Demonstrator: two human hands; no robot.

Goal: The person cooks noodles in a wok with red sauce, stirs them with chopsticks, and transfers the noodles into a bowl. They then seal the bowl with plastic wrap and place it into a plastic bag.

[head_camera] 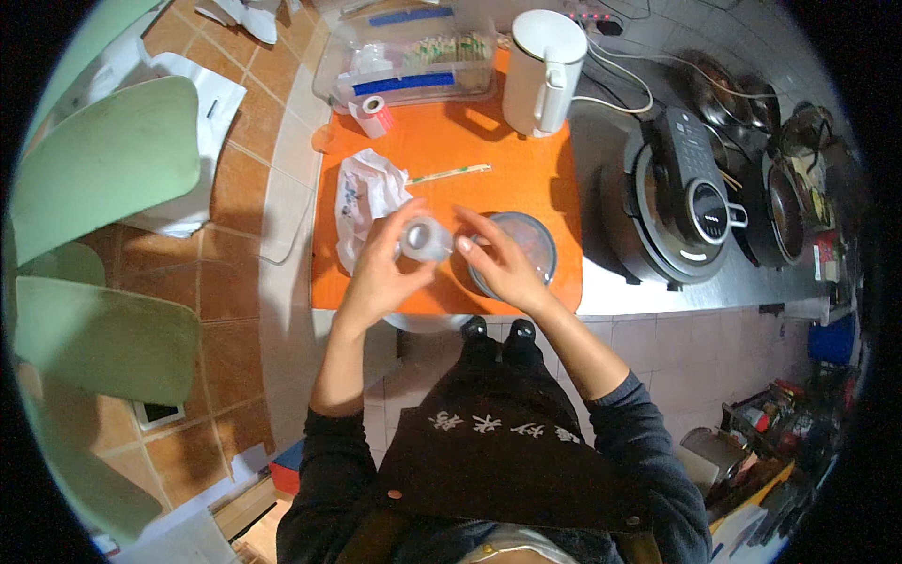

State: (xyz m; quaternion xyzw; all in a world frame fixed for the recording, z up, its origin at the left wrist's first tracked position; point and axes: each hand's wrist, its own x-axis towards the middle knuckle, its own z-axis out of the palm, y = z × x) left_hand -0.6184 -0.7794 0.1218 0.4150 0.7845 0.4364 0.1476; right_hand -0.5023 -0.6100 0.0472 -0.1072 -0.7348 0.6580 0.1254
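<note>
My left hand holds a roll of translucent tape between thumb and fingers, above the orange board. At the roll's right side, my right hand has its fingers spread; whether they touch the roll or its loose end cannot be told. Beneath and beyond the right hand sits a round lidded bowl, its clear lid showing reddish food. A crumpled white plastic bag lies left of the left hand. Behind the hands are wrapped chopsticks and a pink-and-white label roll.
At the back stand a clear plastic box of wrapped chopsticks and a tall white kettle or jug. A black electric cooker occupies the steel counter at right, with pans beyond. Green chairs stand at left.
</note>
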